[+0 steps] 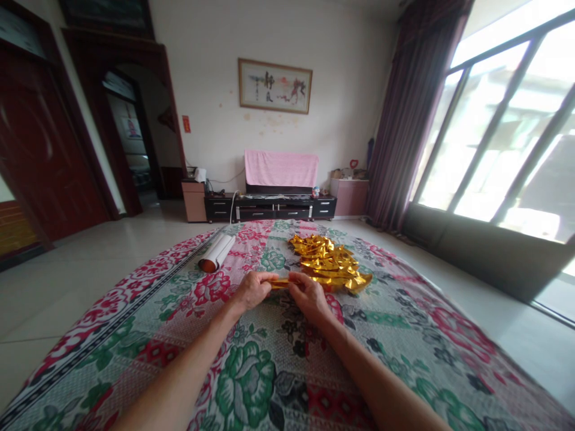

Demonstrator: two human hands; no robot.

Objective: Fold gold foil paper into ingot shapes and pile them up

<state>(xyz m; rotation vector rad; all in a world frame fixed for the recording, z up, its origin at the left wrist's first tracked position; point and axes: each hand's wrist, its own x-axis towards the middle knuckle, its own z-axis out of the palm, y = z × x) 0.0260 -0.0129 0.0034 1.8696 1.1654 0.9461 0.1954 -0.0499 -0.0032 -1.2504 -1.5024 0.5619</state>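
Between my two hands is a narrow folded strip of gold foil paper [281, 284], held roughly level above the flowered cloth. The fingers of my left hand [255, 290] are closed on its left end. At the other end, my right hand [308, 294] pinches it between thumb and fingers. Just beyond my right hand lies a pile of shiny folded gold foil pieces [330, 260], stacked in overlapping rows. A white roll [217, 252] with an orange-brown inside rests on the cloth, to the left and farther off than my left hand.
The round table's flowered cloth [247, 383] spreads under my arms. Beyond it stands a low black cabinet [258, 214] with a pink cloth [281, 169] draped over something upright. Purple curtains [404, 108] and large windows are on the right, a dark red door [45, 143] on the left.
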